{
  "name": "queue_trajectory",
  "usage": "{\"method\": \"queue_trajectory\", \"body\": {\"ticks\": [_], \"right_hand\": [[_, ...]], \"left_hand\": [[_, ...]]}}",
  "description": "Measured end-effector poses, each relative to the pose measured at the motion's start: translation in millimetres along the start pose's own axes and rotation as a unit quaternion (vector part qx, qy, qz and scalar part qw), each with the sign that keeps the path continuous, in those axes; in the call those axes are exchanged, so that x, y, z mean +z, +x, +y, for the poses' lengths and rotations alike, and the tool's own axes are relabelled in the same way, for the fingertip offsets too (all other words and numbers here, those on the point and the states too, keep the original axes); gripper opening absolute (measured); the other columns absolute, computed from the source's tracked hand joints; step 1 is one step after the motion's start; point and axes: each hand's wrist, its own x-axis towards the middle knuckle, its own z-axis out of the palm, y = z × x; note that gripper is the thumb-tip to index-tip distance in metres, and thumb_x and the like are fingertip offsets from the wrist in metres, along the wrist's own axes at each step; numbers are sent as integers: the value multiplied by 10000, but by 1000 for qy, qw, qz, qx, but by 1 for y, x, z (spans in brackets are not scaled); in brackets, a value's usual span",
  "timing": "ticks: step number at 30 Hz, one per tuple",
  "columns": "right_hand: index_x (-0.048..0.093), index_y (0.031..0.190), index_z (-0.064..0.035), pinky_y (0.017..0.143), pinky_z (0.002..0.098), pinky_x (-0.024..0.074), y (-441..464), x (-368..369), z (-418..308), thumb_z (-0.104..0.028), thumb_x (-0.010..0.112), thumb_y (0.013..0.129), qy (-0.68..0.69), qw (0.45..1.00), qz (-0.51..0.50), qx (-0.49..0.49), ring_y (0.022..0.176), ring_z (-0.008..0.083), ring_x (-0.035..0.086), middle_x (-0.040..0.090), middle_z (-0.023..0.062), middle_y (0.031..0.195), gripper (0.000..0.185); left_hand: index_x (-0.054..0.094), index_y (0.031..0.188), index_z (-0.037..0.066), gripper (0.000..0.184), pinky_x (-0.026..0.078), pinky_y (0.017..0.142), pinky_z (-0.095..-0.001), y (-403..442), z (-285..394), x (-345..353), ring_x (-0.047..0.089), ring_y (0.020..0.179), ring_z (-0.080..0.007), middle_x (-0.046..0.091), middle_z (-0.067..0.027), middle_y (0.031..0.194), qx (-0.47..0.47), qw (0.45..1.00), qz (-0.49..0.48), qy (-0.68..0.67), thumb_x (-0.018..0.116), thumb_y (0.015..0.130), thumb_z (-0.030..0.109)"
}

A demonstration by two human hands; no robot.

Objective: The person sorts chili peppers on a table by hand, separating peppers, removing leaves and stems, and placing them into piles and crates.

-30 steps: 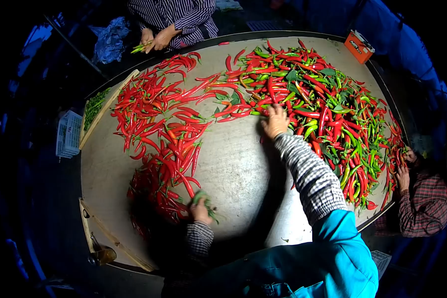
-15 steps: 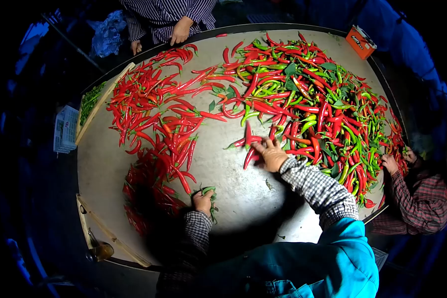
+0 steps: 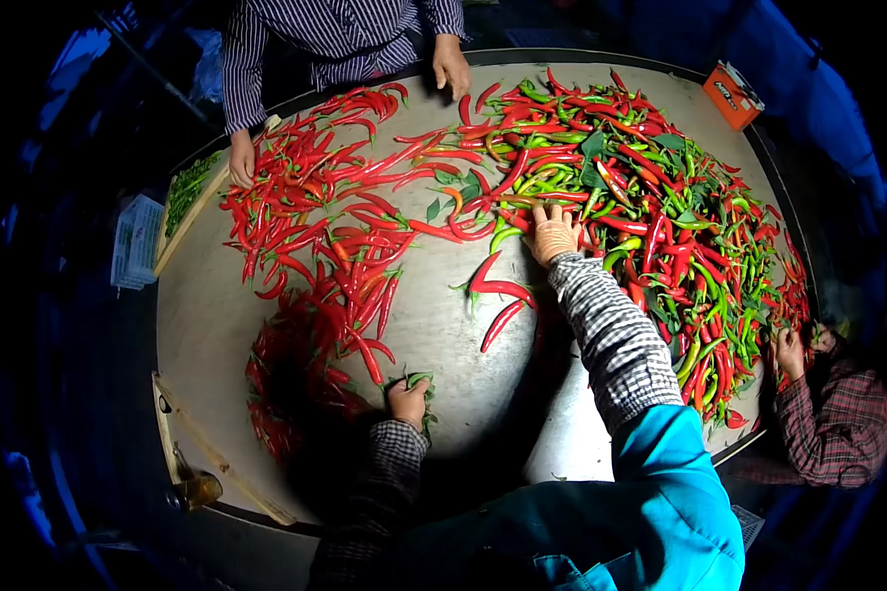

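Note:
My left hand (image 3: 407,399) is closed around a small bunch of green leaves (image 3: 427,399) that sticks out past the fingers, low over the table. To its left lies a heap of sorted-looking red chili peppers (image 3: 365,295), partly in my shadow. My right hand (image 3: 554,234) rests at the near left edge of a large mixed pile of red and green chili peppers (image 3: 650,227), fingers stretched forward onto it and slightly apart. Just left of that hand, a few loose red chili peppers (image 3: 504,325) lie on the bare metal.
Across the metal table (image 3: 453,394), a person in a striped shirt has one hand (image 3: 242,160) at the red heap and another (image 3: 451,67) above the rim. A plaid-sleeved person's hand (image 3: 790,353) works at right. An orange box (image 3: 732,96), white crate (image 3: 136,241) and jar (image 3: 195,492) sit around.
My right hand has moved forward from the loose red peppers to the pile's edge. My left hand stays nearly still. The striped-shirt person's hands have spread apart, one onto the red heap.

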Motion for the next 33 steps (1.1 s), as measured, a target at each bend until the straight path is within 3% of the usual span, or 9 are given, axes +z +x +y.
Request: {"method": "queue_trajectory", "body": {"ticks": [4,7,13,15,18,21,27,31,33], "right_hand": [[429,1203,-186,765,437,466,-12,11,0,-240,446,835,-51,989,-137,-20,1000,329,539,494,157,1129,372],[432,1190,-157,781,445,461,-44,5,7,-255,493,823,51,993,-98,-42,925,356,568,500,160,1086,385],[444,1230,-128,847,456,428,-95,-40,6,-581,595,687,48,968,-184,-167,1042,368,502,435,176,1216,723],[570,1084,-83,810,433,451,-82,-73,-4,-559,575,718,9,931,-313,-189,966,347,553,561,186,1045,601],[639,770,-41,707,422,484,-45,-63,-20,-360,523,805,31,968,-209,-139,809,317,608,620,175,826,341],[589,982,-72,786,421,452,-11,5,-23,-200,494,786,38,990,-47,-126,913,313,580,613,143,948,253],[491,1029,7,803,430,439,-17,17,-49,-152,541,742,64,924,-290,-240,888,379,573,585,256,906,332],[492,1090,-2,833,411,439,22,18,-39,-84,529,704,254,939,-197,-124,927,391,538,565,250,981,397],[490,1092,-2,846,423,431,49,26,-25,-71,518,700,189,975,-68,-91,956,410,515,514,252,1074,399]], "left_hand": [[637,785,11,59,395,486,-235,6,-9,-1,483,528,-83,578,8,672,-1,1000,2,-7,638,744,53],[634,786,12,59,398,506,-232,1,-3,0,483,541,-77,574,15,670,-11,1000,-2,-11,637,743,53],[616,747,41,24,356,363,-242,2,-6,0,447,433,-86,542,16,620,-4,1000,-7,-15,623,758,61],[602,748,51,36,356,363,-247,3,-5,-1,438,416,-97,541,4,616,-8,1000,-10,-14,626,758,77],[588,749,63,51,358,363,-251,0,-3,0,432,401,-107,539,-9,611,-15,1000,-15,-6,628,759,93],[586,752,63,50,358,364,-251,1,-3,0,435,406,-107,538,-10,610,-16,1000,-14,-2,626,761,92],[607,751,48,40,369,384,-238,-2,0,0,449,444,-81,537,18,616,-28,1000,-8,-4,622,766,82],[603,762,54,43,367,381,-249,1,-5,0,446,434,-96,539,7,616,-3,1000,-12,-3,625,764,91],[597,769,60,53,365,366,-261,3,-6,-1,444,415,-115,542,-7,615,-1,1000,-11,-3,629,762,103]]}}
